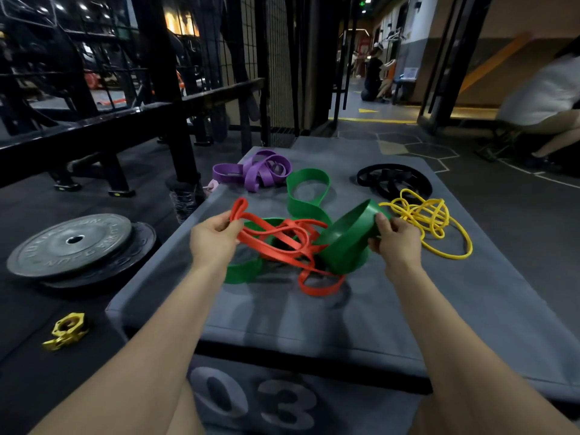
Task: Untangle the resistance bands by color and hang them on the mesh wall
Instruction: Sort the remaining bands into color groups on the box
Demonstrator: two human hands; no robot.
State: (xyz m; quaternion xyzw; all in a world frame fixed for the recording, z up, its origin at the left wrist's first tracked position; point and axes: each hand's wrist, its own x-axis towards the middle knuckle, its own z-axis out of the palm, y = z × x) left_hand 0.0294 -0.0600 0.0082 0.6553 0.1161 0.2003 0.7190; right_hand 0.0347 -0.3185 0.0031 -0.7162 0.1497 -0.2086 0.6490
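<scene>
Red bands (282,243) and wide green bands (342,243) lie tangled in the middle of the grey padded box (376,309). My left hand (213,240) grips a loop of the red band at the tangle's left. My right hand (395,238) pinches the rim of a wide green loop lifted off the pad. Purple bands (257,171) sit at the far left of the box. A black band (394,180) lies at the far right, with thin yellow bands (430,221) just in front of it. The black mesh wall (276,64) stands beyond the box.
Weight plates (72,243) are stacked on the floor to the left, with a yellow barbell collar (67,331) nearer me. A black rack frame (125,120) runs along the left. A seated person (543,98) is at the right, and others stand down the corridor.
</scene>
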